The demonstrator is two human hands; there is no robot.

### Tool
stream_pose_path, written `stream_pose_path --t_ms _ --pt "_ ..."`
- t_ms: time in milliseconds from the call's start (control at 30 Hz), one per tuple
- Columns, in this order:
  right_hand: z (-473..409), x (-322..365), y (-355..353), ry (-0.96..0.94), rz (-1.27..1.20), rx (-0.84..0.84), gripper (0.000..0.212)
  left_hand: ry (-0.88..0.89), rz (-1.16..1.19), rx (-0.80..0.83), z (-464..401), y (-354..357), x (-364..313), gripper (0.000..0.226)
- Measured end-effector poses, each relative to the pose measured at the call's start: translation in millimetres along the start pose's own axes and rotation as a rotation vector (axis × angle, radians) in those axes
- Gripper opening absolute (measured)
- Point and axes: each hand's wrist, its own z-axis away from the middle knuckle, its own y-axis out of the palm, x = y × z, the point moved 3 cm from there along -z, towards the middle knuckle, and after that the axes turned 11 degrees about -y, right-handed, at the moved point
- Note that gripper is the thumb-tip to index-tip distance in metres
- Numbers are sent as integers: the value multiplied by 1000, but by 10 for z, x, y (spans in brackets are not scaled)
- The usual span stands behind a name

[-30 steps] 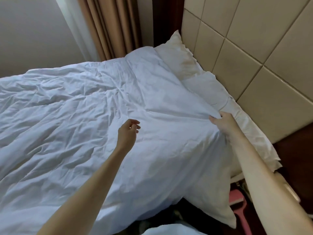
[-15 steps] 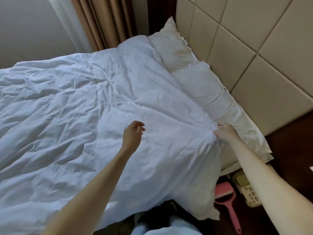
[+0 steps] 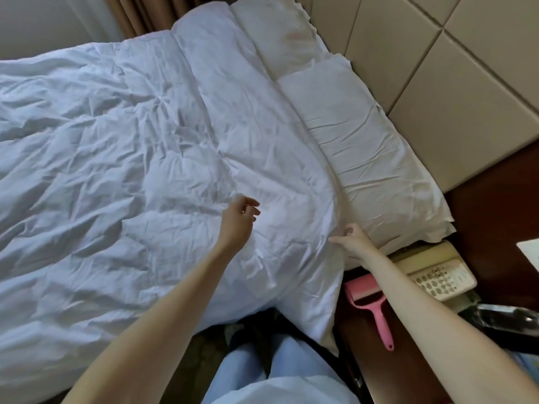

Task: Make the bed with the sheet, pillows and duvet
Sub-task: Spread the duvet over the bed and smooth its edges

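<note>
We judge the task to be near its end. The duvet (image 3: 145, 158) already lies spread over almost the whole bed, and the 2 pillows (image 3: 361, 147) are in their place in a row along the headboard (image 3: 455, 91), touching each other, with the top edge of the duvet lying just against them. The sheet we cannot see at all, it is probably under the duvet. What is left, as far as we can tell, is the smoothing: the duvet has many wrinkles, mostly on the far half, and its near corner hangs down over the side of the bed.

Our right hand (image 3: 350, 240) is at the near top corner of the duvet, beside the closer pillow; the fingers are curled and seem to pinch the edge of the cloth, but the view here is small and we cannot be fully sure. Our left hand (image 3: 237, 220) is above the middle of the duvet, its fingers loosely bent and grasping nothing.

About the room: the headboard is padded with beige panels, and brown curtains (image 3: 140, 16) hang behind the far corner. Beside the bed stands a dark wooden nightstand (image 3: 495, 217) which carries a beige telephone (image 3: 437, 275) and a pink lint roller (image 3: 373, 310).
</note>
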Motion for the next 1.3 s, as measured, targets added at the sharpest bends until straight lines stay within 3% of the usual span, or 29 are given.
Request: stream_pose_path --t_ms 133,267,433,667,767,1000,1300 --pt "-169 -90 200 -65 147 -105 71 -32 31 -30 27 -60 117 27" --pt "-213 -109 594 21 142 14 3 -65 36 -67 29 -149 256 27" --pt "-277 -225 1136 -71 319 120 13 -109 28 -85 11 -220 396 29" --pt "-311 -106 995 -95 451 123 6 -116 40 -123 -4 -362 443 28" --pt "-211 232 1073 -227 414 48 15 -121 43 -127 14 -461 496 28" --pt "150 1047 1414 -492 220 79 7 -167 76 -215 211 -1006 890 26" --pt "782 1537 2794 -563 198 200 19 -291 192 -343 440 -2364 1886 25"
